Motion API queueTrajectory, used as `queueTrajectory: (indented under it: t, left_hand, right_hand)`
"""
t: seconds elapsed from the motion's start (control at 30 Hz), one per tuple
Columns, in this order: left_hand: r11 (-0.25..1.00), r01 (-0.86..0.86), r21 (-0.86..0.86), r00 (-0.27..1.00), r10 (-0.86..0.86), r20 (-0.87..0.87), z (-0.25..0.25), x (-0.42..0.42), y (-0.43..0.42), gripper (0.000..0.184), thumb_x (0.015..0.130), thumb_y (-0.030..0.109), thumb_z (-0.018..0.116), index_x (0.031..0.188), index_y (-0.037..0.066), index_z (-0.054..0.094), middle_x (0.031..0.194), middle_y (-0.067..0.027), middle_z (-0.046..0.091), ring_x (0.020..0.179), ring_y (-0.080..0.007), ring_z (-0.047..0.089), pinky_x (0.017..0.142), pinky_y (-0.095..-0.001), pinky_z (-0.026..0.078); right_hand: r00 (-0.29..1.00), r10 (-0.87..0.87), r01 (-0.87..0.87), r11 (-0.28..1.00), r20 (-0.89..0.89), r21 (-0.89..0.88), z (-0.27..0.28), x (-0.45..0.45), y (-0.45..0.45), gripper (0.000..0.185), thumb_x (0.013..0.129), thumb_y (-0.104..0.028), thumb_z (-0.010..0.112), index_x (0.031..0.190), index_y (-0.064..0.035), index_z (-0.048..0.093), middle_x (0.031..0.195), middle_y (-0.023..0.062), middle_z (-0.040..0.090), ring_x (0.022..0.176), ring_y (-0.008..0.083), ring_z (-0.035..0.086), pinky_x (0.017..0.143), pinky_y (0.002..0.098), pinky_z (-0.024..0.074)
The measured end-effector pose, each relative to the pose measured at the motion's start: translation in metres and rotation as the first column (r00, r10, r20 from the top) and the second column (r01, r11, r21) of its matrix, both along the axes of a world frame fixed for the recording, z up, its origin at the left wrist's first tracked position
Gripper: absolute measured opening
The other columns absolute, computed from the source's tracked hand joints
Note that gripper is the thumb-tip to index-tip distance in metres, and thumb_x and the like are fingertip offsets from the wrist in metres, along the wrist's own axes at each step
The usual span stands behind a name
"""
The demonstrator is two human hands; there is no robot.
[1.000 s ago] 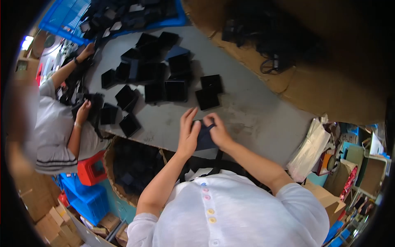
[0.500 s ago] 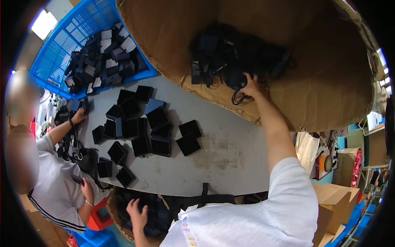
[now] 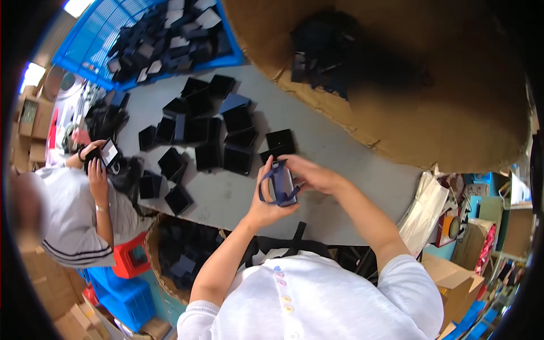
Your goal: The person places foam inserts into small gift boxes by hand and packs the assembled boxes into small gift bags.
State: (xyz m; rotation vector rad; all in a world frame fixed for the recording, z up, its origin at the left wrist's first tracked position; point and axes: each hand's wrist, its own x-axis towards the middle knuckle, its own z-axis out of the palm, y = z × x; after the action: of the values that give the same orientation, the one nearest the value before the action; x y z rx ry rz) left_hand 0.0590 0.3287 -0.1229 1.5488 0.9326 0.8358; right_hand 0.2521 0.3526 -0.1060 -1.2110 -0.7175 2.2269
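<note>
Over the near part of the grey table [image 3: 334, 153], my left hand [image 3: 266, 207] is wrapped round a small dark blue box with a strap [image 3: 282, 184]. A pale face of the box shows, and the strap loops over its side. My right hand [image 3: 317, 174] grips the box from the other side. Black open boxes [image 3: 238, 158] lie just beyond and to the left, in a loose cluster.
A blue crate [image 3: 232, 59] of dark boxes stands at the back left. A large cardboard carton [image 3: 430, 133] with black items fills the back right. A co-worker [image 3: 73, 212] handles a box at left. A round bin [image 3: 150, 243] of dark pieces is below the table.
My right hand has come back from the carton, and my left hand has risen from near the round bin. Both now hold the strapped box. The co-worker's hands have come together at an opened box.
</note>
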Motion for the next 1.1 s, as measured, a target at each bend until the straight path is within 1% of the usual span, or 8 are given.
queueTrajectory:
  t: [0.1, 0.2, 0.37, 0.47, 0.63, 0.9, 0.97, 1.1]
  left_hand:
    - [0.986, -0.089, 0.143, 0.976, 0.115, -0.183, -0.002, -0.01, -0.01, 0.117, 0.054, 0.021, 0.086, 0.146, 0.002, 0.016, 0.133, -0.0174, 0.039, 0.123, -0.034, 0.041, 0.102, -0.0408, 0.036]
    - [0.974, -0.175, 0.14, 0.957, 0.202, -0.209, -0.012, -0.001, -0.023, 0.116, 0.052, 0.022, 0.087, 0.144, 0.0, 0.02, 0.133, -0.0211, 0.039, 0.123, -0.0367, 0.041, 0.101, -0.0435, 0.037]
    - [0.978, -0.152, 0.145, 0.933, 0.19, -0.307, -0.013, -0.003, -0.029, 0.112, 0.051, 0.022, 0.087, 0.14, -0.003, 0.024, 0.13, -0.0229, 0.041, 0.118, -0.0379, 0.044, 0.1, -0.0445, 0.038]
    - [0.966, -0.248, 0.076, 0.958, 0.257, -0.13, -0.023, -0.005, -0.036, 0.114, 0.052, 0.023, 0.088, 0.141, 0.0, 0.021, 0.132, -0.0208, 0.039, 0.122, -0.0371, 0.042, 0.101, -0.0442, 0.038]
    - [0.932, -0.092, 0.352, 0.987, 0.131, -0.09, -0.032, -0.007, -0.012, 0.127, 0.053, 0.032, 0.089, 0.148, 0.004, 0.01, 0.149, -0.0236, 0.018, 0.137, -0.0438, 0.02, 0.111, -0.05, 0.022]
    - [0.926, -0.293, 0.239, 0.651, 0.377, -0.659, -0.1, -0.07, 0.067, 0.117, 0.056, 0.012, 0.082, 0.149, 0.007, 0.011, 0.153, -0.0185, 0.016, 0.141, -0.042, 0.011, 0.112, -0.057, 0.013]
    - [0.807, 0.461, 0.37, 0.479, 0.124, -0.869, -0.093, -0.095, 0.04, 0.103, 0.061, 0.004, 0.074, 0.149, 0.009, 0.019, 0.153, -0.0132, 0.021, 0.14, -0.0399, 0.017, 0.112, -0.056, 0.014]
    - [0.856, 0.501, 0.127, 0.234, 0.008, -0.972, -0.052, -0.142, 0.014, 0.092, 0.071, 0.015, 0.069, 0.148, 0.006, 0.02, 0.153, -0.015, 0.019, 0.138, -0.0431, 0.018, 0.112, -0.0568, 0.014]
  right_hand:
    - [0.845, -0.24, -0.162, 0.737, 0.477, 0.657, 0.001, -0.007, -0.015, 0.056, 0.084, -0.021, 0.063, 0.135, -0.0087, 0.043, 0.124, 0.0101, 0.054, 0.105, 0.025, 0.059, 0.083, 0.0374, 0.05]
    - [0.647, -0.316, -0.439, 0.59, 0.694, 0.678, 0.019, -0.039, -0.021, 0.048, 0.079, -0.009, 0.062, 0.126, -0.0046, 0.051, 0.113, 0.016, 0.059, 0.104, 0.0291, 0.061, 0.084, 0.0367, 0.05]
    - [0.695, -0.674, -0.163, 0.191, 0.25, 0.968, -0.002, -0.048, -0.018, 0.015, 0.085, -0.011, 0.057, 0.094, -0.0001, 0.061, 0.102, 0.0159, 0.063, 0.096, 0.0246, 0.063, 0.084, 0.0334, 0.0493]
    - [0.662, -0.736, 0.402, 0.51, 0.144, 0.76, -0.017, -0.038, -0.002, 0.025, 0.095, -0.026, 0.05, 0.095, -0.0025, 0.06, 0.102, 0.0113, 0.064, 0.095, 0.0212, 0.062, 0.087, 0.0334, 0.0483]
    - [0.979, -0.109, 0.104, 0.994, -0.173, -0.035, -0.046, -0.025, -0.018, 0.048, 0.095, -0.049, 0.047, 0.115, -0.0075, 0.059, 0.093, 0.0059, 0.066, 0.081, 0.0178, 0.065, 0.073, 0.0307, 0.0543]
    - [0.801, -0.562, 0.583, 0.811, 0.208, -0.052, -0.041, -0.006, -0.008, 0.054, 0.084, -0.058, 0.059, 0.11, -0.0107, 0.063, 0.096, 0.0039, 0.067, 0.082, 0.0162, 0.064, 0.072, 0.0343, 0.0533]
    - [0.806, -0.551, 0.574, 0.817, 0.216, -0.057, -0.047, 0.004, -0.009, 0.053, 0.084, -0.057, 0.06, 0.109, -0.0104, 0.064, 0.095, 0.0035, 0.067, 0.081, 0.016, 0.064, 0.072, 0.0337, 0.0534]
    - [0.792, -0.555, 0.576, 0.817, 0.256, -0.011, -0.067, 0.008, -0.018, 0.049, 0.087, -0.052, 0.059, 0.105, -0.0058, 0.064, 0.093, 0.004, 0.068, 0.081, 0.015, 0.065, 0.073, 0.0314, 0.0536]
